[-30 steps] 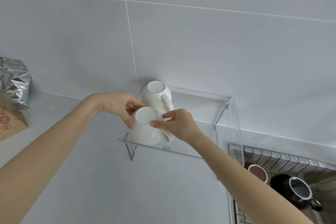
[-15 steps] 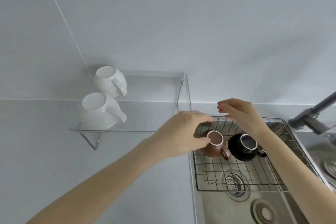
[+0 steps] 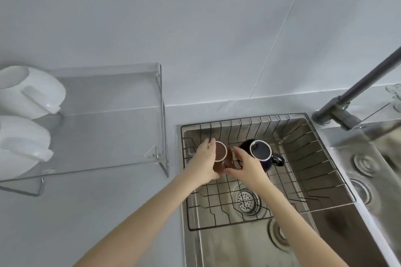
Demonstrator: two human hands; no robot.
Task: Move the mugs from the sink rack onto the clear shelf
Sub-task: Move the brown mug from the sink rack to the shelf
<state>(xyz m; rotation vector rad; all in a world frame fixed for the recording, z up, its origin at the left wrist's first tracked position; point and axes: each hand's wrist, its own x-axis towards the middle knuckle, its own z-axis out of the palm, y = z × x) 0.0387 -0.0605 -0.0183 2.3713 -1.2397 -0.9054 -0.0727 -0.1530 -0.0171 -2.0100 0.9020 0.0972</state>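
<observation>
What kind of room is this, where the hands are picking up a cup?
It looks like a kitchen. There is a steel sink with a wire rack inside it, a faucet over it, and mugs: a brown mug and a dark mug in the rack.

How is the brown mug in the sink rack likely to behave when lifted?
The brown mug looks glazed, so probably rigid, breakable and maybe slick. Both hands, left hand and right hand, cup it, suggesting some weight.
</observation>
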